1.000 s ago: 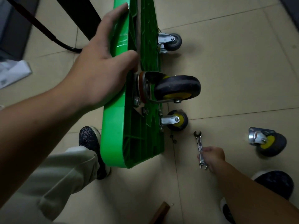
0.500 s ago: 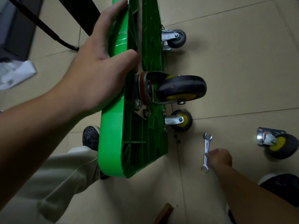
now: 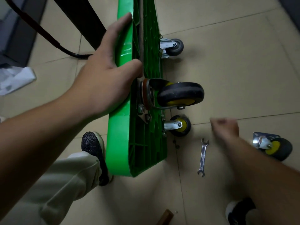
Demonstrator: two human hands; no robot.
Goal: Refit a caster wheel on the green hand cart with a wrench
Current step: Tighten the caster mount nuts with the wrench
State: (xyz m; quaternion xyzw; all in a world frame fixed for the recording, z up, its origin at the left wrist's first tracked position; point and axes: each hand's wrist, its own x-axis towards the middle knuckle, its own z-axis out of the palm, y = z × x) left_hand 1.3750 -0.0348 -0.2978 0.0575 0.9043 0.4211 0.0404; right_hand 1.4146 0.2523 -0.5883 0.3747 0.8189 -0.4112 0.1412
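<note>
The green hand cart [image 3: 120,127] stands on its side on the tiled floor, underside facing right. My left hand [image 3: 103,85] grips its upper edge, fingers along the rim and thumb hooked over the ribbed underside. A large black-and-yellow caster [image 3: 180,95] is mounted just below my thumb. A second one [image 3: 180,125] touches the floor, and a grey caster [image 3: 174,47] sits at the far end. The silver wrench [image 3: 203,157] lies flat on the floor. My right hand [image 3: 224,129] is blurred just above it, holding nothing. A loose caster [image 3: 274,147] lies to its right.
Small dark nuts [image 3: 176,144] lie on the floor by the cart's corner. My shoes [image 3: 94,148] [image 3: 240,210] flank the cart and wrench. The black cart handle tube [image 3: 48,36] runs at the upper left, white paper [image 3: 14,80] at the left, and a wooden piece [image 3: 165,216] at the bottom.
My right hand has let go of the wrench, which now lies on the floor, and has moved up and away from it. My left hand keeps its grip on the cart.
</note>
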